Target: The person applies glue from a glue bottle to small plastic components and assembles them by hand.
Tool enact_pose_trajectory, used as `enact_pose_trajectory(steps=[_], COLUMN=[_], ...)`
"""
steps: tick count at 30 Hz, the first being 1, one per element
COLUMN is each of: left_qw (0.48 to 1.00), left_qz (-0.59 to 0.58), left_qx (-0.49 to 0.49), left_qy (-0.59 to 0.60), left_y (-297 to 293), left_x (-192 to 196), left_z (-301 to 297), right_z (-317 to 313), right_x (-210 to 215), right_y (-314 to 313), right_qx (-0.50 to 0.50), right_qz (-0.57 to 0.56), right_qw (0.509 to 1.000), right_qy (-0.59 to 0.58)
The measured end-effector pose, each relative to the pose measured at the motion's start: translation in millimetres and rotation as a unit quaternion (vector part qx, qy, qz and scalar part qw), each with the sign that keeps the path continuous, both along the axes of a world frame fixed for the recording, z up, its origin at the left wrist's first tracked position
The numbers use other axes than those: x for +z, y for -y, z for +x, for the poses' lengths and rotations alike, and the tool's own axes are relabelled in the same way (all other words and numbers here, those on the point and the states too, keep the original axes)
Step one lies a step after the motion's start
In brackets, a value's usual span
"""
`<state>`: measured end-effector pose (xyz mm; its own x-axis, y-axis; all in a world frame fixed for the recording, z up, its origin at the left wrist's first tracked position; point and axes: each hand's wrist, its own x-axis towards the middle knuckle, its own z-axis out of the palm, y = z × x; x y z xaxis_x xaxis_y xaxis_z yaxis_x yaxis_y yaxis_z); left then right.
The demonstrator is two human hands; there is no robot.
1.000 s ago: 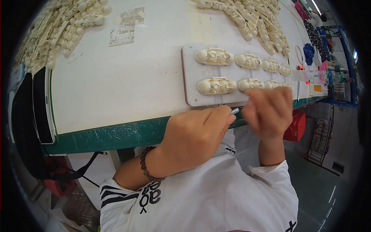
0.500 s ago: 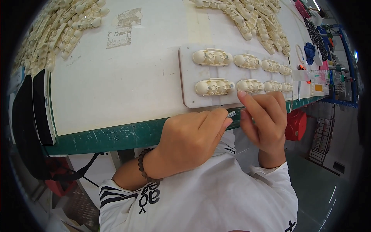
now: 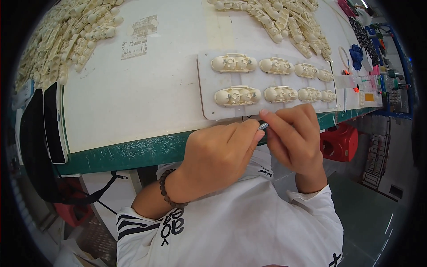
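Note:
My left hand (image 3: 222, 149) is closed, with thumb and forefinger pinching a small silvery ribbed metal piece (image 3: 263, 126) whose end sticks out past the fingertips. My right hand (image 3: 296, 138) has come up against that end, thumb and forefinger bent about it; the exact contact is partly hidden. Just beyond the hands lies a pale flat board (image 3: 207, 104) bearing two rows of cream plastic parts, each long and rounded with domed ends. The nearest ones are a front-row part (image 3: 237, 95) and its neighbour (image 3: 280, 94). Small metal bits show in some of them.
Heaps of similar cream parts lie at the far left (image 3: 66, 40) and far middle (image 3: 284, 22). A phone (image 3: 55, 124) and a black strap (image 3: 33, 151) are at the left. The table has a green edge (image 3: 129, 153). A red stool (image 3: 340, 142) stands at right.
My right hand has moved left, closing the gap to the metal piece in my left hand. My left hand stays almost in place. The board appears shifted slightly left and up in view.

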<state>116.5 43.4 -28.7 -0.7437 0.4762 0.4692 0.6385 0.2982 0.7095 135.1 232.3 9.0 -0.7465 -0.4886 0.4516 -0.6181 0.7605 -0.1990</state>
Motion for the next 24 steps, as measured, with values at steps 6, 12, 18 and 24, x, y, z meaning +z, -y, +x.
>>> enact_pose_trajectory(steps=[6, 12, 18, 24], left_qw=[0.998, 0.997, 0.998, 0.997], left_qz=[0.04, 0.037, 0.032, 0.061], left_qx=[-0.024, -0.047, -0.047, -0.032], left_qy=[0.044, 0.039, 0.038, 0.024], left_y=[-17, -21, -18, -20], left_x=[2, -2, -2, -7], left_z=[0, -3, -1, 2], right_z=[5, 4, 5, 4], right_x=[-6, -1, 1, -2], right_y=[-10, -20, -18, -13], right_qx=[-0.034, -0.025, 0.005, -0.007], right_qz=[0.057, 0.096, 0.09, 0.023], right_qw=[0.993, 0.989, 0.992, 0.996], right_qy=[-0.095, -0.109, -0.087, -0.091])
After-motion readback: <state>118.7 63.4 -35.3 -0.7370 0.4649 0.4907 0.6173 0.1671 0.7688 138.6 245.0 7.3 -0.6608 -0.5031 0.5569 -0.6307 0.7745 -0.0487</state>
